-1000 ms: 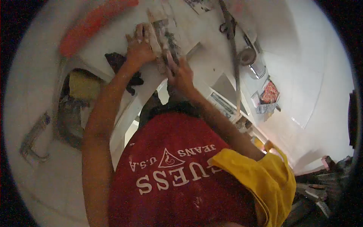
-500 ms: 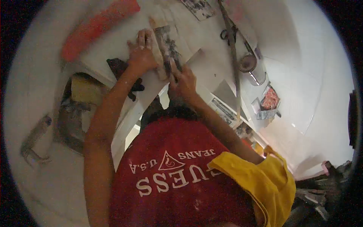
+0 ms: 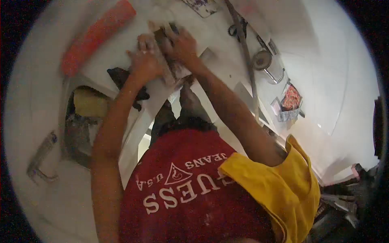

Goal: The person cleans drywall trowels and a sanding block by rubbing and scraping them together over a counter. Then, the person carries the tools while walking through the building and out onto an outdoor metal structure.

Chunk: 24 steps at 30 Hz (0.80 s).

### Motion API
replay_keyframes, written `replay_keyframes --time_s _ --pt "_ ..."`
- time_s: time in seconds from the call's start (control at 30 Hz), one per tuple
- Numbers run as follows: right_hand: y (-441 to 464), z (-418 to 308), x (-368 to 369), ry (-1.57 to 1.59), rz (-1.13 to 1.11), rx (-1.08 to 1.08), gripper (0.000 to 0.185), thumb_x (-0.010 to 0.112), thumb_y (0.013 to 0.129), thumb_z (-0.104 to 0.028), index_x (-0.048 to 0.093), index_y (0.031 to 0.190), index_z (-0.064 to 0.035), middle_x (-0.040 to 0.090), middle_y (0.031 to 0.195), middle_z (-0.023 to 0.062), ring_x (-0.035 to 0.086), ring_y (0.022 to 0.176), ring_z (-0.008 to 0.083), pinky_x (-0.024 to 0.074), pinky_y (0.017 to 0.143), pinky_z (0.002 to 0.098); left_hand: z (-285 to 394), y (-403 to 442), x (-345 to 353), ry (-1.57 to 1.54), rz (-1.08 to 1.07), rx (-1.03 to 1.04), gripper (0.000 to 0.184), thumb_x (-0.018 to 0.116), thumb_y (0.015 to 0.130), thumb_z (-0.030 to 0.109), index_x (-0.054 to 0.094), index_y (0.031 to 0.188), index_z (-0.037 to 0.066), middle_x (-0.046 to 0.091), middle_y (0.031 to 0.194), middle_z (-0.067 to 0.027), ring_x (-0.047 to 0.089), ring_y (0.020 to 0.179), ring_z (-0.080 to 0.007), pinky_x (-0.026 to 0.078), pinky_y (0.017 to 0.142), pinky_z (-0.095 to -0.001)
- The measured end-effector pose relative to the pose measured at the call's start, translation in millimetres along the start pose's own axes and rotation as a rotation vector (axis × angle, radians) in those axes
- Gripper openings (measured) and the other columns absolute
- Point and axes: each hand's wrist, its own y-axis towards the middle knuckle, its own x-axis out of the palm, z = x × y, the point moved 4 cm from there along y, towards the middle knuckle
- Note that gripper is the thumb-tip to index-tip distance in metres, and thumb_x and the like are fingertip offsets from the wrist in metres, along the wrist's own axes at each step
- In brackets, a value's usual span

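Note:
A narrow pale strip, apparently wood, lies on the white work surface beside a flat piece smeared with dark marks. My left hand rests against the strip's left side, its fingers stretched forward and the thumb apart. Over the dark-smeared piece is my right hand, fingertips toward its far end. Motion blurs the right fingers, and a small dark shape shows at their tips; whether they grip it I cannot tell. A crumpled black cloth-like thing lies left of my left wrist.
A long red piece lies at the far left. On the right are a long thin bar, a metal can and a red-and-white packet. A dark container with a yellowish block and a clamp-like tool are at left.
My right hand has moved forward along the dark-smeared piece, from its near end to its far end. My left hand stays beside the strip. The view has shifted slightly.

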Motion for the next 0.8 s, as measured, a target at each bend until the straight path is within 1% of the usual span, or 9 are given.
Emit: replay_keyframes --time_s 0.17,0.23,0.3,0.47,0.57,0.63,0.7,0.77,0.8 --pt "-18 -4 -10 -0.081 -0.27 0.075 0.05 0.059 0.076 -0.021 0.051 0.125 -0.0135 0.053 0.112 0.0232 0.055 0.094 0.0359 0.046 0.079 0.0434 4 -14 -37 -0.05 -0.18 -0.016 0.115 0.076 0.057 0.046 0.011 0.146 0.014 0.014 0.146 -0.0261 0.015 0.136 -0.04 0.023 0.092 -0.0734" --pt "-84 -20 -46 0.064 -0.002 0.025 0.058 0.059 0.076 -0.021 0.046 0.132 -0.0142 0.054 0.11 0.0237 0.054 0.096 0.0372 0.0455 0.08 0.0436 6 -11 -52 -0.175 -0.293 -0.023 0.114 0.076 0.057 0.045 0.012 0.146 0.014 0.021 0.143 -0.0275 0.023 0.133 -0.0407 0.024 0.091 -0.0737" --pt "-106 -9 -44 0.031 -0.141 0.009 0.061 0.059 0.076 -0.021 0.043 0.134 -0.0156 0.054 0.112 0.0232 0.054 0.096 0.038 0.0457 0.08 0.0438 9 -14 -60 -0.17 -0.241 -0.009 0.112 0.076 0.058 0.045 0.014 0.145 0.015 0.028 0.14 -0.0281 0.032 0.129 -0.0413 0.026 0.09 -0.0737" --pt "22 -8 -1 -0.069 0.076 -0.113 0.064 0.06 0.078 -0.025 0.038 0.137 -0.0185 0.055 0.1 0.0182 0.055 0.088 0.0369 0.0477 0.073 0.0426 -12 -8 33 -0.275 -0.023 0.205 0.103 0.073 0.061 0.042 0.018 0.145 0.02 0.038 0.134 -0.0275 0.042 0.122 -0.0397 0.027 0.091 -0.0723" --pt "-2 -10 -10 -0.002 0.093 -0.082 0.066 0.06 0.077 -0.025 0.037 0.138 -0.019 0.052 0.096 0.0178 0.056 0.082 0.0361 0.0481 0.069 0.0422 -12 -2 15 -0.324 -0.175 0.095 0.101 0.074 0.06 0.04 0.022 0.144 0.017 0.046 0.124 -0.0269 0.046 0.117 -0.0403 0.029 0.09 -0.072" --pt "-82 -7 -25 -0.034 -0.121 0.007 0.066 0.062 0.077 -0.025 0.037 0.138 -0.0182 0.052 0.107 0.0195 0.056 0.09 0.0369 0.049 0.073 0.0417 -24 24 54 -0.318 -0.322 -0.005 0.1 0.074 0.06 0.04 0.024 0.143 0.013 0.052 0.116 -0.0256 0.049 0.111 -0.0412 0.031 0.088 -0.0722" --pt "-119 -18 -50 -0.002 -0.142 0.006 0.069 0.064 0.075 -0.024 0.037 0.138 -0.018 0.05 0.116 0.0208 0.053 0.103 0.0372 0.0489 0.079 0.0405 -33 36 75 -0.321 -0.468 -0.14 0.1 0.074 0.059 0.041 0.026 0.142 0.01 0.057 0.107 -0.0243 0.053 0.105 -0.0421 0.032 0.086 -0.0724" --pt "-86 -7 -27 -0.04 -0.112 -0.011 0.072 0.066 0.073 -0.024 0.036 0.138 -0.0193 0.048 0.12 0.0221 0.049 0.109 0.0382 0.0463 0.085 0.0417 -38 32 62 -0.268 -0.418 -0.109 0.099 0.074 0.059 0.042 0.029 0.14 0.008 0.059 0.105 -0.0239 0.054 0.104 -0.0425 0.032 0.085 -0.0729" --pt "-58 -1 -10 -0.048 -0.083 -0.059 0.073 0.066 0.072 -0.023 0.036 0.139 -0.0204 0.048 0.121 0.0228 0.048 0.111 0.0389 0.0444 0.088 0.0428 -12 1 -1 -0.234 -0.312 -0.015 0.098 0.073 0.058 0.044 0.031 0.139 0.008 0.058 0.108 -0.0241 0.054 0.105 -0.0424 0.031 0.086 -0.0733"
